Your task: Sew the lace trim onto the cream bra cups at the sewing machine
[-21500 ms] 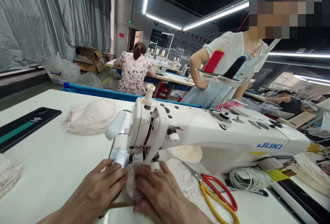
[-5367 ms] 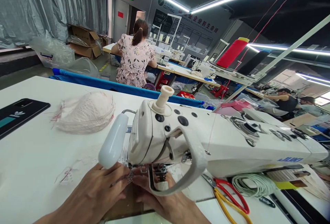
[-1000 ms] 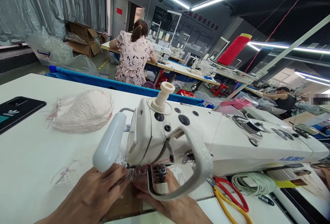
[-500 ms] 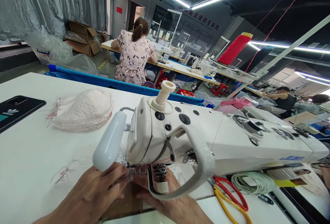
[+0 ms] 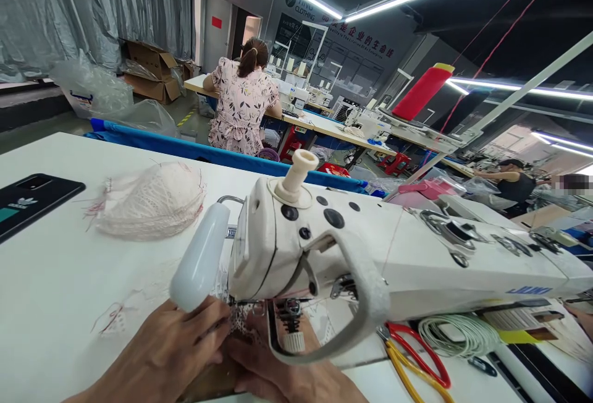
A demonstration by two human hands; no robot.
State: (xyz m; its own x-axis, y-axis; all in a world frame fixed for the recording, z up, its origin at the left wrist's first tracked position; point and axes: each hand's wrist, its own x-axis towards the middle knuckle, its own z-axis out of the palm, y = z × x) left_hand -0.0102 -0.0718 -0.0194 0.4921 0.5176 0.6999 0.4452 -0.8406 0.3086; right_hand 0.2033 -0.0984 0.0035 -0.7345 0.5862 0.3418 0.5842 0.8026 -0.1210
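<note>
Head view: right hand (image 5: 283,374) is drawing back, baring lace (image 5: 239,318), seemingly for repositioning, left hand (image 5: 178,341) curling alongside, grips unclear.

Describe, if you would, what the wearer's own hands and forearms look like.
The left hand and right hand are bare: no gloves, and no ring shows on the visible fingers. No sleeve, watch or bracelet shows. The white sewing machine partly hides the right hand.

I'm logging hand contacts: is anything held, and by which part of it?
The left hand and right hand are at the near part of the lace; whether they grip it cannot be told.
</note>
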